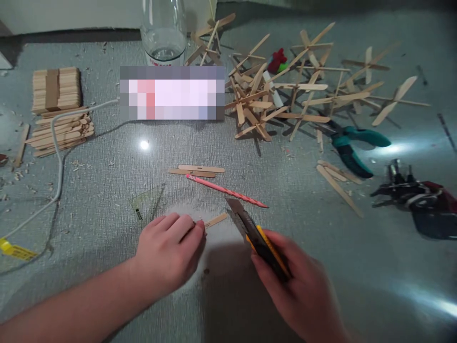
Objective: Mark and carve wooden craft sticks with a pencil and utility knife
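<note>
My left hand [171,250] is closed on a wooden craft stick [217,220], whose right end sticks out past the fingers. In my right hand [296,281] is a yellow and black utility knife [266,245], its blade out and pointing up and left, just right of the stick's end and apart from it. A pink pencil [228,191] lies slantwise beyond both hands. Two craft sticks [202,168] lie side by side behind the pencil. To the left of my left hand is a clear set square [144,202], partly hidden by the hand.
Crossed-stick assemblies [257,105] crowd the back right, near teal-handled pliers [353,143]. Bundled craft sticks [67,90] and a loose pile [64,133] lie at the left beside a white cable [57,157]. A glass bottle [164,38] stands behind. Loose sticks [339,186] lie right.
</note>
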A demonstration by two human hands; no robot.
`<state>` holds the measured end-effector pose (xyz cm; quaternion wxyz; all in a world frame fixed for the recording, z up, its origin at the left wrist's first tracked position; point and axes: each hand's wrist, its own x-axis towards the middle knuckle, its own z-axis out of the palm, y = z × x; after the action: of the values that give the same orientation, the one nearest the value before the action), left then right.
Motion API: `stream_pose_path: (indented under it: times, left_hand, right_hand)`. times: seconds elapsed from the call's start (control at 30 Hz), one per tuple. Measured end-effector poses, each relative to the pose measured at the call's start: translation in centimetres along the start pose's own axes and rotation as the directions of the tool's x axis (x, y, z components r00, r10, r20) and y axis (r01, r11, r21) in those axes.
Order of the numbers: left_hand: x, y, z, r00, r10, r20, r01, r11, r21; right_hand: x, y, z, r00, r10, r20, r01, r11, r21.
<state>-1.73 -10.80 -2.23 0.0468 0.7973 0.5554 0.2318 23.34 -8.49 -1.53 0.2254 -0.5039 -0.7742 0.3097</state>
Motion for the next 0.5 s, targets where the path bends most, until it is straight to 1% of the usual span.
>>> stream_pose_path:
  times: [0.17,0.27,0.37,0.43,0.5]
  left_hand:
    - [0.6,-0.4,-0.6,0.997,-0.081,0.014,0.081,0.994,-0.075]
    - [1.1,-0.9,-0.9,0.989,-0.145,-0.006,0.145,0.989,-0.028]
    - [1.2,-1.3,-0.9,0.978,-0.206,0.005,0.206,0.978,0.015]
    - [1.2,-1.5,-0.8,0.973,-0.230,0.015,0.230,0.973,0.015]
    - [1.1,-1.6,-0.7,0.973,-0.231,0.005,0.231,0.973,0.018]
  right_hand:
    - [0.0,0.1,0.1,1.000,-0.014,-0.022,0.014,1.000,0.004]
    - [0.0,0.2,0.1,0.999,0.015,-0.039,-0.014,1.000,0.017]
    - [0.0,0.2,0.1,0.998,0.054,-0.022,-0.053,0.998,0.033]
    - [0.0,0.2,0.3,0.999,0.042,-0.025,-0.041,0.998,0.041]
    - [0.0,0.2,0.4,0.998,0.013,-0.061,-0.010,0.999,0.039]
